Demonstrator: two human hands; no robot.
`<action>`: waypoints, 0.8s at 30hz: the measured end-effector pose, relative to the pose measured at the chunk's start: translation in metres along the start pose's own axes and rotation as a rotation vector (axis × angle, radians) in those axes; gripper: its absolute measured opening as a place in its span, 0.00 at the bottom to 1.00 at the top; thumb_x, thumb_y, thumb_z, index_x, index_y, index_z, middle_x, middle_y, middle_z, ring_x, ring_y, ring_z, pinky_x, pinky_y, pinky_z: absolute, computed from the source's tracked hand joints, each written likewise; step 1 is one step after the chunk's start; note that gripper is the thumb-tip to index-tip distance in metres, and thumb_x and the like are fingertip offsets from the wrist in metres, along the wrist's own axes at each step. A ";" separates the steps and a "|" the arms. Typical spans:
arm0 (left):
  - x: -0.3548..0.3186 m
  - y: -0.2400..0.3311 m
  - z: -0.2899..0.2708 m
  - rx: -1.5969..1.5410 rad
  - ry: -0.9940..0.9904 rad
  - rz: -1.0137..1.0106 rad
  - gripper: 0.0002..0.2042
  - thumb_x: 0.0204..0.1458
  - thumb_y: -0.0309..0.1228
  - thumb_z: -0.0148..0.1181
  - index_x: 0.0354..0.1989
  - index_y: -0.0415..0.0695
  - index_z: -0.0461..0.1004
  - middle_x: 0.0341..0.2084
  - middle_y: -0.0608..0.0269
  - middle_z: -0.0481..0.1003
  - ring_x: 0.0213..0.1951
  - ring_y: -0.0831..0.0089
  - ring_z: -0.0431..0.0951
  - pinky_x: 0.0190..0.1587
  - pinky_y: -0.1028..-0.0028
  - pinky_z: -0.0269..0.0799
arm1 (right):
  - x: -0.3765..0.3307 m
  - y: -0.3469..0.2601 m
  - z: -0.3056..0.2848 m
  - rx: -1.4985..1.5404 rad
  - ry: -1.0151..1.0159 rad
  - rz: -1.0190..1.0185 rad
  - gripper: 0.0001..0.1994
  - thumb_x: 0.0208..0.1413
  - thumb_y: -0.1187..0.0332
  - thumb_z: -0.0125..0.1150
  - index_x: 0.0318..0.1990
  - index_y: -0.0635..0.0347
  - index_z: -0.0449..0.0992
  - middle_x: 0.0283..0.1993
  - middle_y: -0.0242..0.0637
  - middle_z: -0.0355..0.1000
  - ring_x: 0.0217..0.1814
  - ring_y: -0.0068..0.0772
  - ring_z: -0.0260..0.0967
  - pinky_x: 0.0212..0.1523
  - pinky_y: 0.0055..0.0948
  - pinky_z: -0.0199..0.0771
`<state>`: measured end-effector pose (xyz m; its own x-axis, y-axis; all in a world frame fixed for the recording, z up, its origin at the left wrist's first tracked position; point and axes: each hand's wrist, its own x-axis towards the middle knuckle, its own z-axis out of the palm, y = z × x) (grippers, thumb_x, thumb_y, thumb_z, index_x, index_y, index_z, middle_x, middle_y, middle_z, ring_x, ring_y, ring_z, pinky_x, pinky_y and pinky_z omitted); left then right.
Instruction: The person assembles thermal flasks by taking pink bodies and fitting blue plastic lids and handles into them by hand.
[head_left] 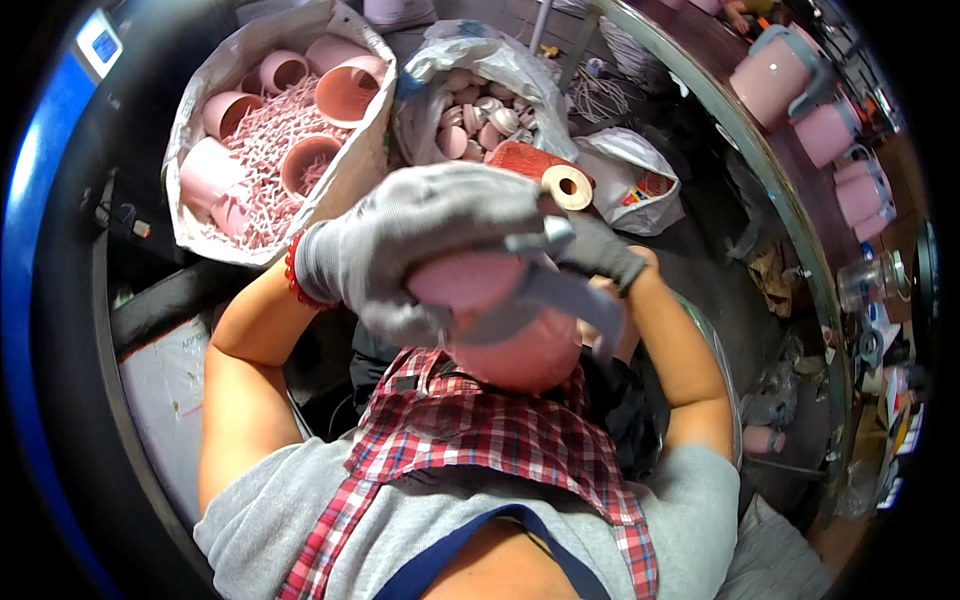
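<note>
**Rounded pink jug with a grey handle** [525, 350] **held above the lap**

Nearest, a red-and-white plaid cloth apron [480, 430] covers the lap, with the jug just over it. The left hand [410, 235], in a pale grey knit glove, has its grip closed on the jug's top. The right hand [605, 255], in a darker grey glove, is at the jug's far side; its grip is partly hidden, so I cannot tell whether it is closed.

Beyond lie a red cylindrical roll with a cream core [530, 165], a clear plastic bag [545, 95] of pink round caps [480, 120], and a white woven sack [365, 160] of pink cylinders and strips. To the right, grey-handled pink jugs [775, 85] line the metal-framed edge of a brown counter [780, 150].
</note>
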<state>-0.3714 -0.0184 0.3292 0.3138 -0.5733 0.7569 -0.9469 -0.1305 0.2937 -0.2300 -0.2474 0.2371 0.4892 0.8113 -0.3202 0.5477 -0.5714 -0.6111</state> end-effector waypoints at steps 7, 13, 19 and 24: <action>-0.056 0.022 -0.005 0.201 0.131 -0.357 0.39 0.40 0.48 0.62 0.58 0.35 0.60 0.52 0.45 0.67 0.55 0.52 0.68 0.58 0.59 0.60 | -0.071 -0.093 -0.042 0.641 -0.222 -0.278 0.28 0.43 0.72 0.66 0.55 0.68 0.66 0.43 0.36 0.72 0.43 0.24 0.68 0.41 0.24 0.70; -0.099 0.032 0.000 0.212 0.636 -0.485 0.31 0.47 0.36 0.62 0.59 0.37 0.58 0.56 0.50 0.62 0.58 0.57 0.62 0.59 0.63 0.57 | -0.063 -0.059 -0.017 0.653 0.184 -0.067 0.12 0.54 0.68 0.59 0.42 0.65 0.71 0.25 0.32 0.71 0.20 0.21 0.67 0.19 0.17 0.64; -0.257 0.015 -0.011 0.958 0.767 -1.174 0.26 0.51 0.30 0.57 0.58 0.37 0.58 0.55 0.53 0.62 0.58 0.63 0.62 0.60 0.67 0.57 | -0.133 -0.026 -0.113 0.610 0.942 -0.101 0.16 0.62 0.62 0.45 0.51 0.61 0.70 0.36 0.28 0.70 0.26 0.13 0.60 0.23 0.14 0.60; -0.313 -0.027 -0.003 1.038 0.567 -1.508 0.23 0.52 0.31 0.55 0.56 0.38 0.59 0.53 0.55 0.63 0.55 0.64 0.63 0.59 0.67 0.59 | -0.111 0.006 -0.219 0.415 1.432 -0.433 0.15 0.60 0.60 0.53 0.49 0.59 0.72 0.38 0.32 0.74 0.19 0.14 0.64 0.11 0.13 0.53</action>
<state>-0.4437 0.1668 0.0859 0.5741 0.7240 0.3823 0.4954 -0.6790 0.5418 -0.1320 -0.3677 0.4274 0.6986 -0.0307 0.7148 0.7124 -0.0629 -0.6989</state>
